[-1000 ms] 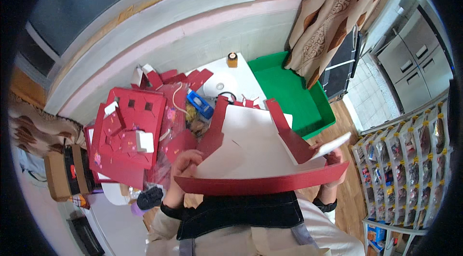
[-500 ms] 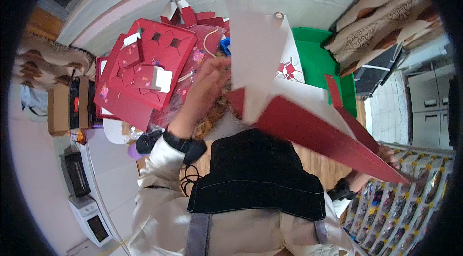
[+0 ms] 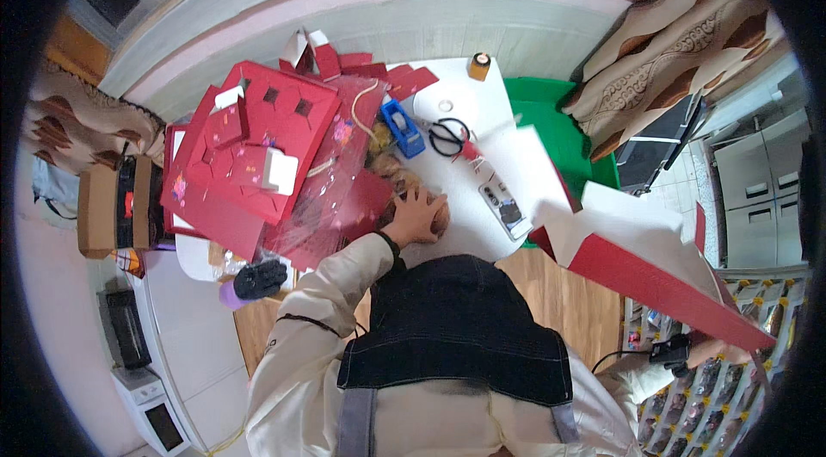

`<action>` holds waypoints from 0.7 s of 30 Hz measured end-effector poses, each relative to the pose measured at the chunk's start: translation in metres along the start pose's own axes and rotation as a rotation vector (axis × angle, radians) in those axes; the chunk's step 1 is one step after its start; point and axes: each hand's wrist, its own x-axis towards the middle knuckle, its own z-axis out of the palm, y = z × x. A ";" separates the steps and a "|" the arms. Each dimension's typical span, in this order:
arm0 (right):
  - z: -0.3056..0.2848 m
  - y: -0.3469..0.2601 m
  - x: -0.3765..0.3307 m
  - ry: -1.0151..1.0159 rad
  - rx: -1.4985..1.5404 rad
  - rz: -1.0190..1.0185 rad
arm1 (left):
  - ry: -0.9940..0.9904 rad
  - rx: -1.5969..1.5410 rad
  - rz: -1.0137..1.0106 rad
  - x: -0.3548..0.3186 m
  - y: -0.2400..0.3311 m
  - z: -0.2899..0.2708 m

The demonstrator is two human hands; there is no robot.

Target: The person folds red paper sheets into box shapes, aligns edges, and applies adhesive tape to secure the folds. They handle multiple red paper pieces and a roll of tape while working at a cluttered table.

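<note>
My left hand (image 3: 415, 221) is at the near edge of the white table, its fingers curved around a brown, rounded thing (image 3: 441, 214) whose kind I cannot make out. More brown lumpy things (image 3: 391, 169) lie just beyond that hand. Out to the right, past the table, my right hand (image 3: 721, 352) grips the outer end of an unfolded cardboard box (image 3: 654, 280), red outside and white inside. The box is tilted, its white flaps standing open toward the table. That hand's fingers are partly hidden by the cardboard.
On the table (image 3: 469, 190) lie a blue tape dispenser (image 3: 402, 130), black-handled scissors (image 3: 449, 138), a phone (image 3: 505, 205) and a small amber bottle (image 3: 479, 67). Red box parts and inserts (image 3: 258, 130) pile up at left. A green bin (image 3: 546, 100) stands behind right; small-parts racks (image 3: 688, 405) stand lower right.
The red and white box has swung right, off the table's middle, uncovering the scissors and phone. My left hand has come nearer and down onto the brown thing. My right hand has moved right and lower.
</note>
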 end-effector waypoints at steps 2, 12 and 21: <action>-0.014 -0.005 0.005 0.036 -0.029 -0.020 | -0.073 -0.055 -0.007 0.003 -0.002 -0.008; -0.072 -0.020 0.012 0.196 -0.200 -0.053 | 0.602 -0.275 0.058 0.061 -0.013 -0.206; -0.093 -0.018 0.017 0.259 -0.223 -0.048 | 0.736 0.038 0.128 0.217 -0.081 -0.215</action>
